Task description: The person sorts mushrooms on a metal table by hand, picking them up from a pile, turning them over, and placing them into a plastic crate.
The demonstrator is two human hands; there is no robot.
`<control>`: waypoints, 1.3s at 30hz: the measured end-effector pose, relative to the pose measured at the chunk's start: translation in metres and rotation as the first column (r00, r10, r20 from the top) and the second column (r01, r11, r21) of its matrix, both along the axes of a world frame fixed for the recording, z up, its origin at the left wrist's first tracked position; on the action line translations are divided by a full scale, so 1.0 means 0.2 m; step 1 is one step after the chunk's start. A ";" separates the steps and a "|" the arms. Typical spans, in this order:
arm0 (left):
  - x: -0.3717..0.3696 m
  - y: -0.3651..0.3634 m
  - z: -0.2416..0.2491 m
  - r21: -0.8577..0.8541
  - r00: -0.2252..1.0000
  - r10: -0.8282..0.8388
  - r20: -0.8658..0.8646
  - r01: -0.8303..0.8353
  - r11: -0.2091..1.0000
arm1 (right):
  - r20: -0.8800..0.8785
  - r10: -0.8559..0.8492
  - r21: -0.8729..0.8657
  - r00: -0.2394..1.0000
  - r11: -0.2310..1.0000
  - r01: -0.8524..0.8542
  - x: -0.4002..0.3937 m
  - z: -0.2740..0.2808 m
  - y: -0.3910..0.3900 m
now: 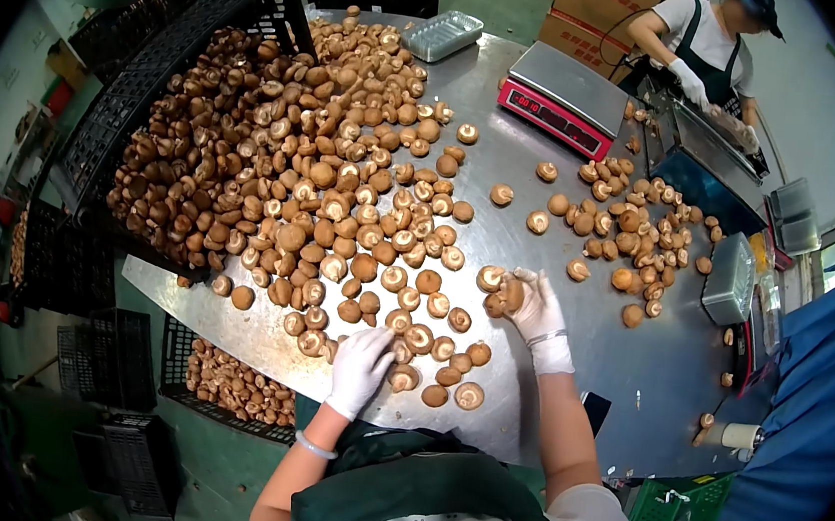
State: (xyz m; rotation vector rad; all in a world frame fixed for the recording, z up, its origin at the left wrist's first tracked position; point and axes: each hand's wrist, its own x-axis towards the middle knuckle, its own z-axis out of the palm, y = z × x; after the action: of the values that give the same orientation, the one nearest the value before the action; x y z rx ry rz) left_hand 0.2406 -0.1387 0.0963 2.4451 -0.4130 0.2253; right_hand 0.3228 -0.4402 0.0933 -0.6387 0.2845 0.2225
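Brown shiitake mushrooms (pixel 325 173) with pale stems lie in a large heap that spreads across the metal table. My left hand (pixel 360 368), in a white glove, is at the heap's near edge, its thumb and fingers closed at a shiitake mushroom (pixel 400 350); its fingertips are partly hidden. To the right, my gloved right hand (pixel 538 312) is raised over the table with its fingers around a small cluster of shiitake mushrooms (pixel 506 297). Loose mushrooms (pixel 469 395) lie between and below my hands.
A black crate (pixel 119 121) lies tipped at the left, mushrooms spilling from it. A red scale (pixel 564 94) and a clear plastic tray (pixel 442 36) stand at the back. A smaller mushroom group (pixel 631 231) lies right. Another person (pixel 703 57) works at the far right.
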 end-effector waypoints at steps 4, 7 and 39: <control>0.11 -0.15 -0.06 0.176 0.976 -0.208 -0.069 0.217 0.960 | -0.062 0.180 -0.720 0.982 0.673 -0.169 0.12 0.05 -0.01; 0.15 -0.18 -0.06 0.234 0.960 -0.215 -0.181 0.254 0.939 | -0.014 0.418 -0.894 0.908 -0.413 0.177 0.16 0.08 0.11; -0.35 0.89 0.06 -0.706 0.703 0.239 -0.669 -0.503 -0.498 | -0.059 -0.483 0.402 0.874 0.789 0.464 0.23 0.18 -0.22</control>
State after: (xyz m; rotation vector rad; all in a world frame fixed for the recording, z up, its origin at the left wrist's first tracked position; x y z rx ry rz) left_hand 0.1699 0.0398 0.1081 0.5785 0.7668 0.4328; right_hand 0.3695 -0.4833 0.1287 -0.1413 0.3334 -0.2205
